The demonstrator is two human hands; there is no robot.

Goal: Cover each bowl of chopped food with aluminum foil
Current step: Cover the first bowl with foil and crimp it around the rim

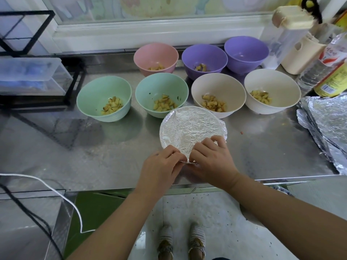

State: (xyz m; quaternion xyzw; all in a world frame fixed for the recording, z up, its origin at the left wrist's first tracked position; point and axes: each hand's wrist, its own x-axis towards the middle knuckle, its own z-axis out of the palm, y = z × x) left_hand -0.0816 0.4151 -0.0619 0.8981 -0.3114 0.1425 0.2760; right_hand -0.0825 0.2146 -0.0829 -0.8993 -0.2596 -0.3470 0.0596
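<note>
A bowl wrapped in crinkled aluminum foil stands near the front edge of the steel counter. My left hand and my right hand both pinch the foil at the bowl's near rim, fingers curled, side by side. Behind it stand several uncovered bowls with chopped food: two green, two cream, a pink one and a purple one. A second purple bowl sits at the back; its contents are hidden.
Sheets of foil lie at the counter's right edge. Bottles and a lidded container crowd the back right. A black rack with a clear box stands at the left. A white cord hangs off the front left.
</note>
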